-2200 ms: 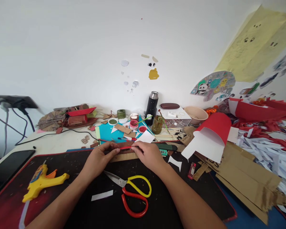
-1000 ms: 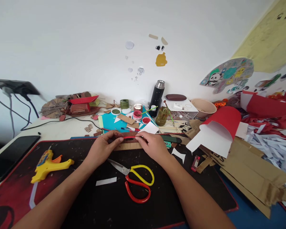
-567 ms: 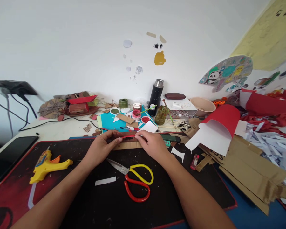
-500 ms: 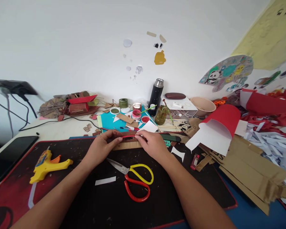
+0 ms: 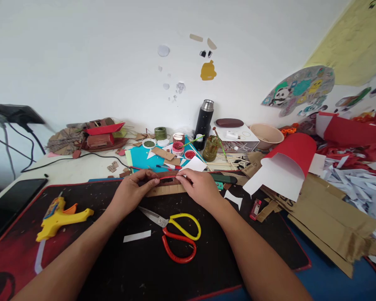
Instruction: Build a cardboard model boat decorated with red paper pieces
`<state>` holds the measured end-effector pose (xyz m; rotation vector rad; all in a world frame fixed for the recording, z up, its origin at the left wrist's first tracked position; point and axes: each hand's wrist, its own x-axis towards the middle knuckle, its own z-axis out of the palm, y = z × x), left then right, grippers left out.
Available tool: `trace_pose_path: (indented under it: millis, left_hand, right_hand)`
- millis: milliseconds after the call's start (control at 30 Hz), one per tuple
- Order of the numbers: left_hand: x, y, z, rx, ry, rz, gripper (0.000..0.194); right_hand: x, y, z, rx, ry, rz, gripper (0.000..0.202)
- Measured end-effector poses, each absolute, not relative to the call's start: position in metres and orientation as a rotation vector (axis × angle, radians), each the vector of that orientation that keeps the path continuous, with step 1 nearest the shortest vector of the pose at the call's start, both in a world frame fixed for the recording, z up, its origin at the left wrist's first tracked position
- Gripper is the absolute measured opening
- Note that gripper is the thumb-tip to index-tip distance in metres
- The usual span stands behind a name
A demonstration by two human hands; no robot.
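A thin red strip (image 5: 168, 177) spans the space between my two hands above a cardboard piece (image 5: 166, 190). Its left end is pinched by the thumb and fingers of my left hand (image 5: 134, 189). The thumb and forefinger of my right hand (image 5: 199, 187) close on the other end. Nearer me on the dark mat lie scissors (image 5: 172, 230) with one yellow and one red handle, blades pointing up-left. A small white paper strip (image 5: 137, 236) rests left of them.
A yellow glue gun (image 5: 61, 217) and black phone (image 5: 14, 205) lie at the left. Behind my hands stand paint pots (image 5: 178, 147), a glass jar (image 5: 211, 148) and a black thermos (image 5: 203, 121). Red paper (image 5: 294, 154) and cardboard (image 5: 329, 213) are at the right.
The view has shifted slightly, so the scene sits a little higher and further left. Both hands keep their pinch on the red strip.
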<state>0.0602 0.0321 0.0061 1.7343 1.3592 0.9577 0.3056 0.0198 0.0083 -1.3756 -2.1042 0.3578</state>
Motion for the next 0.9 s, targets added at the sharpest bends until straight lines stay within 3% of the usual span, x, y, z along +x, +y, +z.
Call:
trace_pose_path:
  millis: [900]
  left_hand:
    - [0.0640,0.0324,0.0079,1.718,1.405,0.955,0.037]
  right_hand:
    - [0.3059,0.0207,0.0068,-1.406,-2.143,0.349,0.014]
